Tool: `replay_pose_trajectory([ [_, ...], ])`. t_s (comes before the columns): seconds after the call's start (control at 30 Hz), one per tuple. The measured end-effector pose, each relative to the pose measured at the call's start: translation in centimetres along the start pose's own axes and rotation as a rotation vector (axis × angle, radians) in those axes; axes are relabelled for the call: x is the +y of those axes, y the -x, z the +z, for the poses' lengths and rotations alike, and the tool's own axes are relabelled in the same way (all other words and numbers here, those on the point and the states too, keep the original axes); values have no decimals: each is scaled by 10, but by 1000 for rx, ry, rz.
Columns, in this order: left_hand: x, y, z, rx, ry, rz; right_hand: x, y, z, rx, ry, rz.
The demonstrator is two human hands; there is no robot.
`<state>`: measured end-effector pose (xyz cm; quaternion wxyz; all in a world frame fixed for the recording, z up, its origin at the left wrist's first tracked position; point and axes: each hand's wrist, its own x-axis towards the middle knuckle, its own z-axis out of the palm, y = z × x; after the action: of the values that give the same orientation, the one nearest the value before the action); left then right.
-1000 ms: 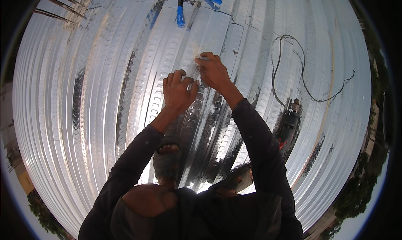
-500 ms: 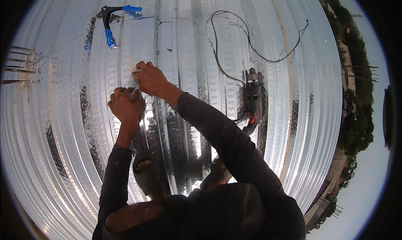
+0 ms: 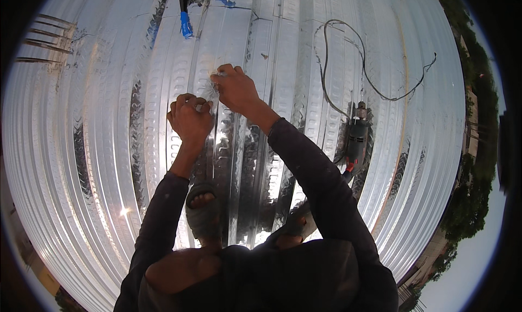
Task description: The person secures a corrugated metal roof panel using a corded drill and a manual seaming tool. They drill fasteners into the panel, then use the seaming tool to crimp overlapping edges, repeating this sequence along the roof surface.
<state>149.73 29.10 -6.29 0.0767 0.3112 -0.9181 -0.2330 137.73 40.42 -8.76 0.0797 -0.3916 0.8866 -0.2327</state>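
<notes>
Close together above the ribbed metal sheeting [image 3: 157, 83], both hands have their fingers curled in. My left hand [image 3: 191, 119] is closed, its fingertips pinched near my right hand [image 3: 237, 89], which is closed too and sits slightly farther off. A small, clear, glinting piece [image 3: 207, 88] shows between them, perhaps thin plastic; its kind is too small to tell. Farther away lies a hand riveter [image 3: 185, 23] with blue grips, partly cut by the upper picture edge. To the right, a corded power drill [image 3: 357, 138] rests on the sheeting, chuck pointing away from me.
The drill's dark cable [image 3: 325, 67] loops over the sheeting. My sandalled feet [image 3: 204, 211] stand on the ribs. Rebar ends [image 3: 49, 45] stick out at the far left. Beyond the right edge of the sheeting are trees [image 3: 467, 198].
The view has shifted, so riveter, drill and sheeting appear farther right, the riveter higher and the drill lower. Both hands remain closed and close together.
</notes>
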Motion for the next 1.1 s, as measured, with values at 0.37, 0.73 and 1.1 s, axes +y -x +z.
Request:
replay_pose_trajectory([
  [0.37, -5, 15, -17, 287, 184, 73, -28, 18, -39, -71, -649, 324],
  [0.73, 20, 84, -7, -36, 467, 272, -18, 134, -8, 215, -532, 266],
  [1.1, 28, 96, -2, -261, 664, 213, 81, 114, 15, 434, -473, 415],
])
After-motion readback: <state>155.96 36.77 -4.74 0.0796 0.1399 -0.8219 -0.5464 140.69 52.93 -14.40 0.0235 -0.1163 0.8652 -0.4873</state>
